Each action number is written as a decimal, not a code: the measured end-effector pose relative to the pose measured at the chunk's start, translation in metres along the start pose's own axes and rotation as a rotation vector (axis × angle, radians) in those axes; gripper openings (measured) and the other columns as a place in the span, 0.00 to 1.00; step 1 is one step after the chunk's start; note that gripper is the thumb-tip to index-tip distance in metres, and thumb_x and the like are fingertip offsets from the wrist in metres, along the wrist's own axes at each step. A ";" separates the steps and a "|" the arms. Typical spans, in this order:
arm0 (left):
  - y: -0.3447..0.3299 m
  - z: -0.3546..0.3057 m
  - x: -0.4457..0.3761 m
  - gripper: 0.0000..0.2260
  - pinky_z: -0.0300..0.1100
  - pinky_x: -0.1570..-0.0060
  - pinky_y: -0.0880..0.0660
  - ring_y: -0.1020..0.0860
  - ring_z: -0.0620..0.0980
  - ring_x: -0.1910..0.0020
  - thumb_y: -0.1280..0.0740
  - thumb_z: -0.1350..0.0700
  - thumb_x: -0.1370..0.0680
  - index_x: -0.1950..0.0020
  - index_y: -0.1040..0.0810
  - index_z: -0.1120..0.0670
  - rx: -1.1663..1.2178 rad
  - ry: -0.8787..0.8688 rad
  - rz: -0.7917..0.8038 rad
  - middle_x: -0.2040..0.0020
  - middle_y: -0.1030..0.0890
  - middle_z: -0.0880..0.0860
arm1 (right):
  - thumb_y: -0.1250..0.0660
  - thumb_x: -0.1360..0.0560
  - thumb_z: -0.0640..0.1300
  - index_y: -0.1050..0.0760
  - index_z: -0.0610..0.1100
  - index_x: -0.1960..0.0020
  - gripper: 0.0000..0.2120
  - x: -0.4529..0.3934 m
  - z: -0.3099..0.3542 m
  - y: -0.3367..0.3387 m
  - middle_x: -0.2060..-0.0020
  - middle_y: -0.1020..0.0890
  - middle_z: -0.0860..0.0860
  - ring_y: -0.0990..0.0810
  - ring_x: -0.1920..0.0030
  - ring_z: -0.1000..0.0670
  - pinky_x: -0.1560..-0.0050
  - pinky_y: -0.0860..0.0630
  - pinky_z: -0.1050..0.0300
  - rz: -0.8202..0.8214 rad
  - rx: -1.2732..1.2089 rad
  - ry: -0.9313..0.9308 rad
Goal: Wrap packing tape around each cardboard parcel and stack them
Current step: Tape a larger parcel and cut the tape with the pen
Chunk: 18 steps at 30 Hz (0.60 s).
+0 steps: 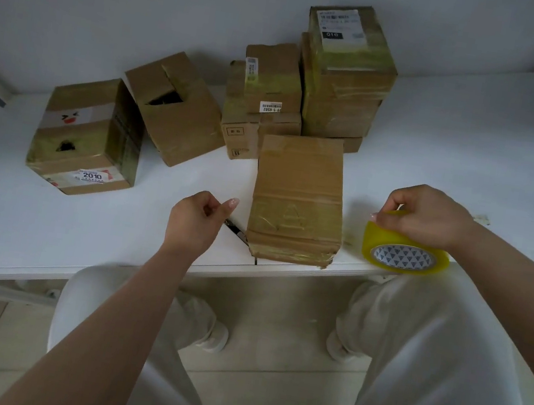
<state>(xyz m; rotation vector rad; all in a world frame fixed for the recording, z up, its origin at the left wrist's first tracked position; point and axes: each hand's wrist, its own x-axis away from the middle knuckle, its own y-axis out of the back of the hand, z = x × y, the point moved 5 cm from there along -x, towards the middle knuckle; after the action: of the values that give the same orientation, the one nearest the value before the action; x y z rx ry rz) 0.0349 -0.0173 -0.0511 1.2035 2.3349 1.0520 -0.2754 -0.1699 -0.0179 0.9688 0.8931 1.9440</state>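
Nearest the camera, two bare forearms extend over pale trousered knees toward the white desk [476, 136]. The right hand [424, 216] has its fingers [394, 200] curled over the top of a yellow roll of packing tape [405, 251], gripping it; the roll stands at the near desk edge, its printed core facing the camera. The left hand [199, 218] is loosely clenched, thumb against the curled fingers; whether it pinches a strip of tape cannot be told. Just beyond that hand a thin dark tool [236, 229], partly hidden, lies on the desk against the near left corner of the centre parcel [297, 200]. This parcel lies flat between the two hands, glossy tape across its near half. Behind it stands a stack of two smaller parcels [265, 101], and to their right a taller stack [343, 78] bearing a white label on top. To the left, an open-flapped box [174, 105] tilts against a taped parcel marked 2010 [86, 137].
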 end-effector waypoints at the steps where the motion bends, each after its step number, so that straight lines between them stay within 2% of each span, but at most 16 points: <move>1: -0.005 0.004 0.000 0.19 0.40 0.67 0.32 0.27 0.48 0.67 0.34 0.41 0.23 0.62 0.25 0.57 -0.004 0.018 0.016 0.67 0.24 0.50 | 0.30 0.28 0.60 0.21 0.52 0.58 0.11 -0.002 -0.001 -0.004 0.53 0.23 0.55 0.25 0.49 0.51 0.51 0.30 0.54 -0.004 0.018 -0.010; 4: -0.025 0.013 0.005 0.22 0.41 0.67 0.32 0.28 0.49 0.67 0.37 0.40 0.21 0.60 0.24 0.59 0.009 0.084 0.078 0.66 0.24 0.52 | 0.31 0.28 0.62 0.23 0.55 0.60 0.11 -0.005 -0.001 -0.017 0.51 0.23 0.56 0.25 0.47 0.51 0.52 0.30 0.54 -0.004 0.057 -0.031; 8: -0.055 0.016 0.016 0.26 0.43 0.66 0.33 0.28 0.50 0.66 0.44 0.38 0.20 0.58 0.24 0.61 0.146 0.209 0.141 0.65 0.24 0.53 | 0.33 0.28 0.63 0.24 0.54 0.61 0.13 -0.008 0.001 -0.032 0.51 0.22 0.57 0.24 0.48 0.51 0.53 0.30 0.54 -0.038 0.062 -0.044; 12: -0.067 0.012 0.023 0.28 0.47 0.58 0.28 0.25 0.54 0.60 0.48 0.35 0.21 0.55 0.24 0.58 0.232 0.300 0.151 0.62 0.22 0.53 | 0.34 0.26 0.62 0.25 0.55 0.58 0.11 -0.008 0.016 -0.042 0.54 0.26 0.57 0.26 0.50 0.51 0.55 0.31 0.56 -0.078 0.099 -0.023; 16: -0.062 0.023 0.021 0.30 0.43 0.66 0.30 0.26 0.51 0.67 0.41 0.29 0.27 0.57 0.27 0.59 0.195 0.467 0.191 0.66 0.24 0.53 | 0.34 0.26 0.60 0.25 0.55 0.57 0.10 -0.006 0.018 -0.042 0.54 0.25 0.57 0.26 0.51 0.51 0.55 0.31 0.56 -0.088 0.082 -0.047; 18: -0.053 0.028 0.020 0.25 0.42 0.68 0.34 0.26 0.49 0.66 0.34 0.36 0.25 0.53 0.30 0.59 0.097 0.435 0.167 0.64 0.25 0.52 | 0.34 0.26 0.61 0.24 0.55 0.56 0.10 -0.006 0.017 -0.042 0.54 0.25 0.57 0.27 0.52 0.52 0.55 0.31 0.56 -0.085 0.085 -0.051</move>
<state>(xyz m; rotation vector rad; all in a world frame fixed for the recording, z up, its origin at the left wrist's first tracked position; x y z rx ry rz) 0.0085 -0.0085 -0.1073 1.3338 2.6693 1.3900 -0.2449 -0.1518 -0.0462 1.0081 0.9785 1.8151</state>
